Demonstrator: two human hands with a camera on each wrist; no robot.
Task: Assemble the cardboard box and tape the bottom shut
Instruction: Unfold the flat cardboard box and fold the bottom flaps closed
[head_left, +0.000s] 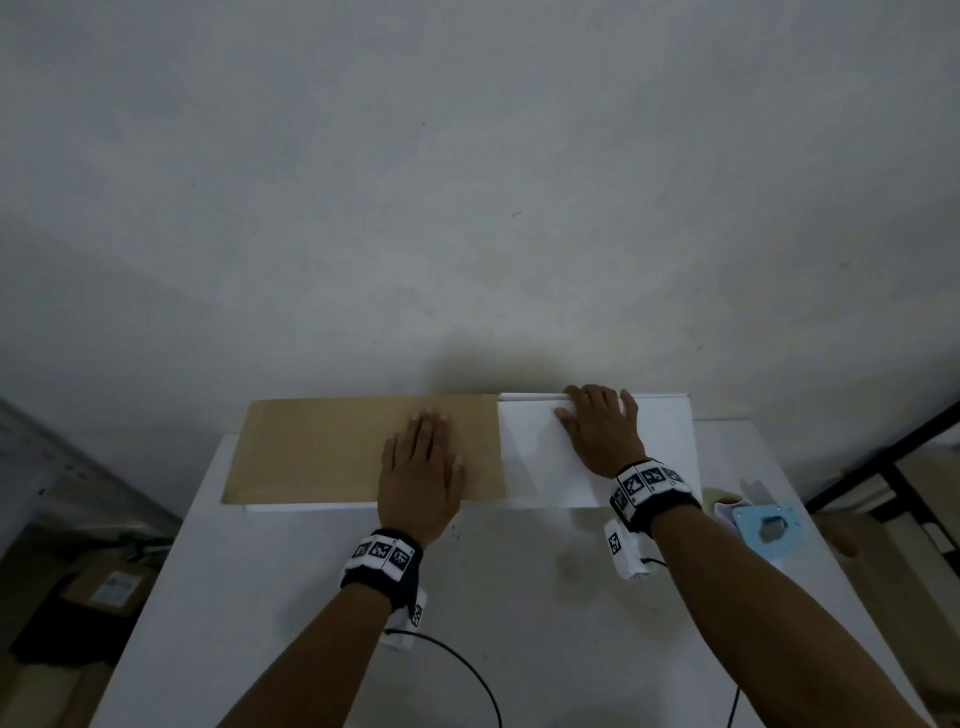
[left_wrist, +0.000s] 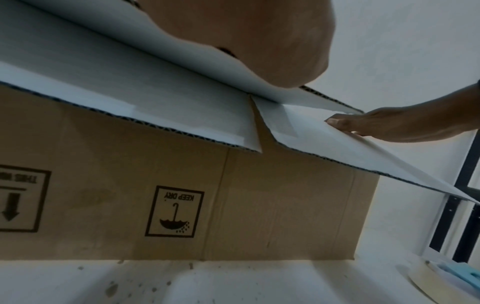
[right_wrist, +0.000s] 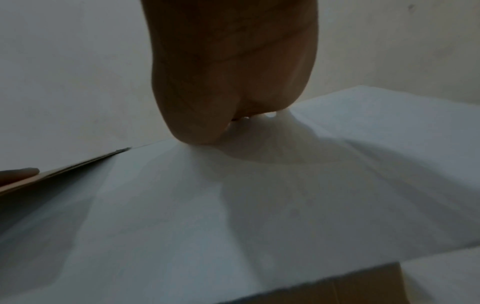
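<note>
Two hands were on top of the cardboard box (head_left: 363, 447), which stood upside down at the far edge of the white desk (head_left: 311, 597), close to the wall (head_left: 467, 182). We know it was upside down because the "keep dry" umbrella sign (left_wrist: 174, 211) on its side was the wrong way up, so the bottom faced up, ready to be closed. The left hand (head_left: 418, 480) lay flat on the brown flap (head_left: 311, 447), with its fingers straight and close together, most likely to keep that flap down. The right hand (head_left: 602, 431) pressed on the white flap (head_left: 540, 467), fingers a little spread, with the tips at the far edge, probably to push it level. Both flaps had to lie flat before any tape could go on. One tape roll (left_wrist: 426, 277) waited on the desk near the right wrist, beside a light blue thing (head_left: 769, 525), easy to grab next.
</note>
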